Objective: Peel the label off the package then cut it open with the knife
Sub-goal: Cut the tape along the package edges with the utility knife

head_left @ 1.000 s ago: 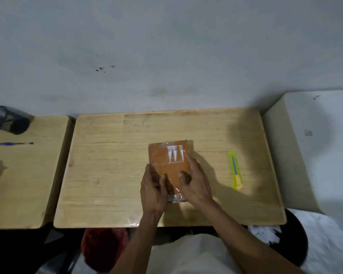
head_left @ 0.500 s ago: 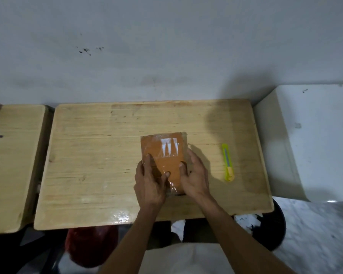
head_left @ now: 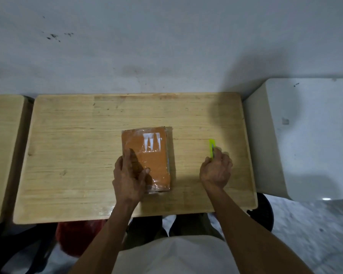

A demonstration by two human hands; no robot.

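Note:
An orange package (head_left: 154, 165) wrapped in clear plastic lies flat in the middle of the wooden table (head_left: 77, 155). A white label (head_left: 151, 142) sits on its far right part. My left hand (head_left: 130, 175) rests on the package's near left corner, fingers spread over it. To the right, a yellow-green utility knife (head_left: 211, 148) lies on the table. My right hand (head_left: 216, 169) covers the knife's near end, fingers curled around it. Only the far half of the knife shows.
A second wooden table (head_left: 2, 155) stands at the left with a narrow gap between. A white cabinet (head_left: 305, 135) stands close to the right edge. A grey wall runs behind. A red object (head_left: 77, 236) and a dark stool (head_left: 264, 212) sit below the near edge.
My right hand has left the package and moved right onto the near end of the knife. My left hand stays on the package. The camera view has shifted.

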